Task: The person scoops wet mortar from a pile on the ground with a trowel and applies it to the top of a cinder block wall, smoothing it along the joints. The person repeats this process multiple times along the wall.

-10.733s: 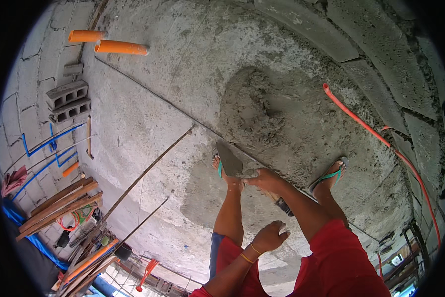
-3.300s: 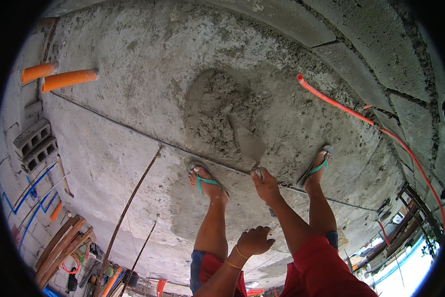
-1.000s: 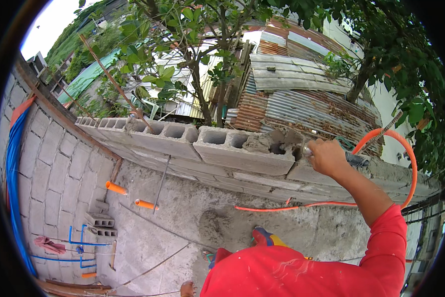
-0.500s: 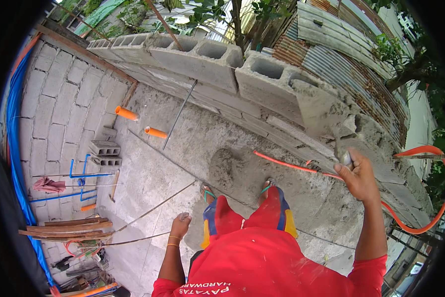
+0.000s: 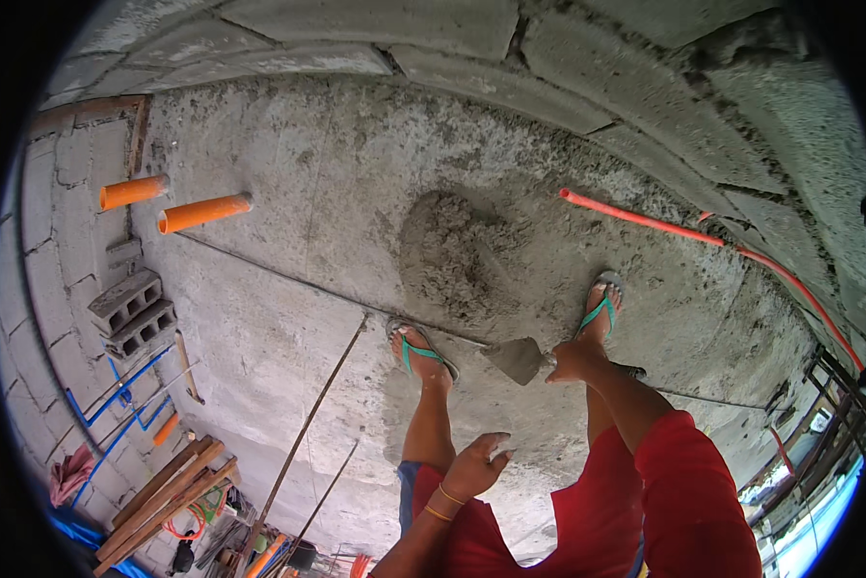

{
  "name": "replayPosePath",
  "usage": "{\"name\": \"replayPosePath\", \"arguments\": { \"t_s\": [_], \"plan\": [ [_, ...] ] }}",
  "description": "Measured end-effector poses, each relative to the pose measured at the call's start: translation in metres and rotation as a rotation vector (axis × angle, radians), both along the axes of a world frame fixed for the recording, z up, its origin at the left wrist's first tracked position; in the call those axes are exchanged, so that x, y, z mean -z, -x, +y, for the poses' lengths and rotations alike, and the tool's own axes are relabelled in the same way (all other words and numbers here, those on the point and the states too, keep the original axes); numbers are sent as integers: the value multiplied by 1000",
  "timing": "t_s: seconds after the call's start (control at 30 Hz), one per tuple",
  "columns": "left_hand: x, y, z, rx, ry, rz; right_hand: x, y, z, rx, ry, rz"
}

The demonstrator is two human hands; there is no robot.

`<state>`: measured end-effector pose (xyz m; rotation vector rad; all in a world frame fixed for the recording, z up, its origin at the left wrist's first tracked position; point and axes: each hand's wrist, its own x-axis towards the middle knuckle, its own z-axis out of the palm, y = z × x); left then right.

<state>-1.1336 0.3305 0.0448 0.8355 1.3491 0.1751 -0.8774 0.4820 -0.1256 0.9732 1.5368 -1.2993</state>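
My right hand (image 5: 575,361) is closed round the handle of a trowel (image 5: 516,360). Its flat grey blade points left, just above the floor between my feet. Beyond the blade lies a heap of wet grey mortar (image 5: 447,255) on the concrete floor (image 5: 317,222). My left hand (image 5: 478,465) hangs over my left knee, with loosely bent fingers and grey mortar on the fingertips. It holds nothing that I can see.
A block wall (image 5: 606,77) rises ahead and to the right. A red-orange hose (image 5: 635,217) runs along its foot. Two orange pipe stubs (image 5: 206,213) stand at the left, beyond stacked hollow blocks (image 5: 134,313). A thin rod (image 5: 307,424) and wooden boards (image 5: 163,501) lie nearer.
I have bent down, and the view has dropped from the wall top to the floor. My right hand has come down from the wall top to the trowel's present place near the mortar.
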Motion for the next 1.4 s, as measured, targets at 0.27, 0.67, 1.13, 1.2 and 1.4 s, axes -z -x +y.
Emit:
{"name": "replayPosePath", "arguments": {
  "t_s": [0.27, 0.67, 1.13, 1.2, 1.4],
  "plan": [
    [60, -19, -28, 58, 13, 38, 124, 77, 77, 21, -2, -67],
    [66, -25, 14, 58, 227, -55, 65, 50, 42, 436, 149, 30],
    [75, -27, 18, 50, 111, 51, 46, -11, 21, 903, -89, 42],
    [72, -22, 22, 89, 136, 31, 26, -7, -2, 840, -221, -6],
    [69, -3, 25, 135, 102, 28, 83, 70, -4, 951, -465, -136]
  ]
}}
